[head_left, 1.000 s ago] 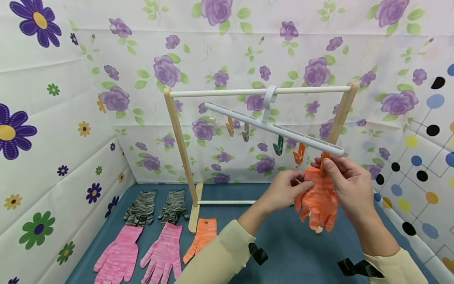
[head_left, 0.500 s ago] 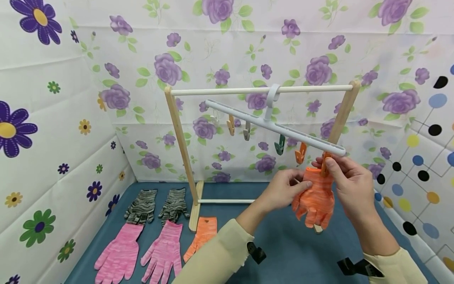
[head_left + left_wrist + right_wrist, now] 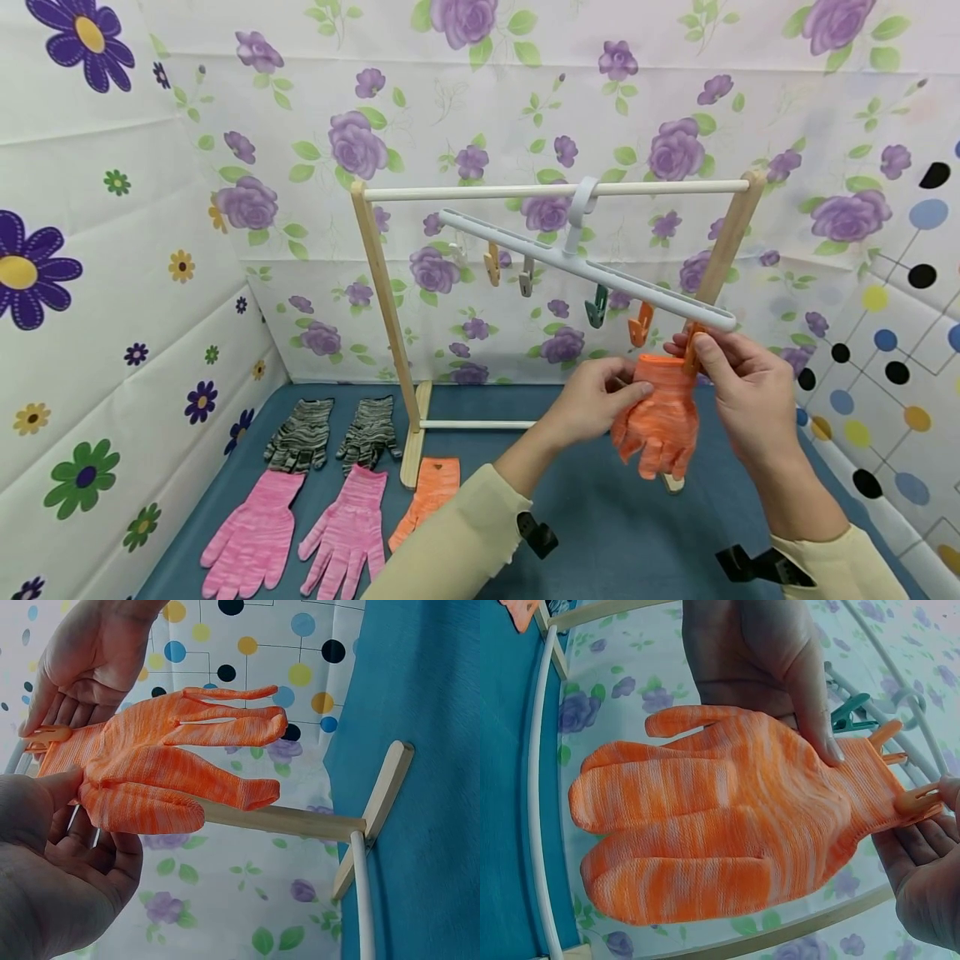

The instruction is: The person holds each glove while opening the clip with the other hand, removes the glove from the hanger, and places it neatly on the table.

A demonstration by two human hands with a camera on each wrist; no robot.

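Note:
An orange knitted glove (image 3: 660,425) hangs fingers-down below the right end of a pale grey clip hanger (image 3: 585,265). My left hand (image 3: 588,404) pinches its left side near the cuff between thumb and fingers. With my right hand (image 3: 753,396) I hold an orange clothespin (image 3: 693,350) that hangs from the hanger's end, thumb across its front. In the right wrist view the clothespin (image 3: 916,799) sits at the corner of the cuff. The left wrist view shows the glove's fingers (image 3: 225,731) dangling loose.
The hanger hooks over the white rod of a wooden rack (image 3: 382,304); more clothespins, including a green one (image 3: 596,307) and an orange one (image 3: 641,325), hang from it. Two pink gloves (image 3: 251,533), two grey-striped gloves (image 3: 300,433) and an orange glove (image 3: 427,496) lie on the blue table at left.
The held glove has shifted slightly left with my left hand, so the clothespin now stands nearer the cuff's right edge. My right hand keeps its grip on the clothespin.

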